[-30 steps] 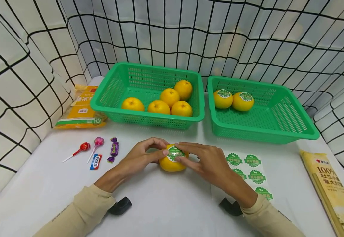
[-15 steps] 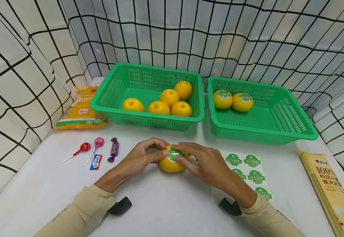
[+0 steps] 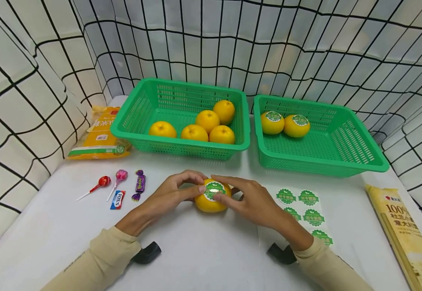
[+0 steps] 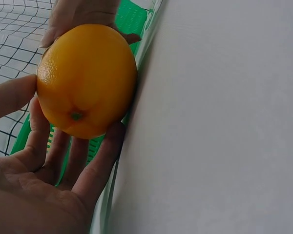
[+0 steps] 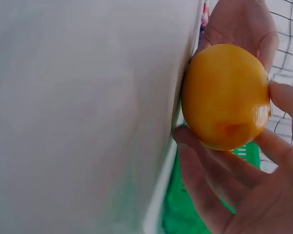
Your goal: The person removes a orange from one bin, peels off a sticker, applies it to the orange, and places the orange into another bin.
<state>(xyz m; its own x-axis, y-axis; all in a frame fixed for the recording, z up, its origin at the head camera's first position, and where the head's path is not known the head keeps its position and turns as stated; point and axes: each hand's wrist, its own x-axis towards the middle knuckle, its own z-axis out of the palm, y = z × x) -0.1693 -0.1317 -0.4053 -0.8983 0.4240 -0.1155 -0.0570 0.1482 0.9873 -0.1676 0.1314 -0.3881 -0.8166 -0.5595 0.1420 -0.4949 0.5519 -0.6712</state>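
Note:
In the head view an orange (image 3: 210,207) rests on the white table between both hands, with a round green-and-white sticker (image 3: 214,186) on its upper side. My left hand (image 3: 172,190) grips the orange from the left, its thumb at the sticker's left edge. From the other side my right hand (image 3: 258,202) holds it, the thumb on the sticker's lower right edge and the fingers behind. Both wrist views show thumb and fingers around the orange (image 4: 88,78), with bare peel facing each camera. A sheet of green stickers (image 3: 269,236) lies partly beneath the right forearm.
A green basket (image 3: 181,146) at the back holds several plain oranges. The right green basket (image 3: 323,166) holds two stickered ones. Lollipops (image 3: 121,174) and small wrapped candies (image 3: 140,184) lie left, before an orange bag (image 3: 99,139). A yellow packet (image 3: 403,230) lies far right.
The right fingers have drawn back from the sticker's upper part, so more of its round face shows. Both hands still hold the orange in the same place.

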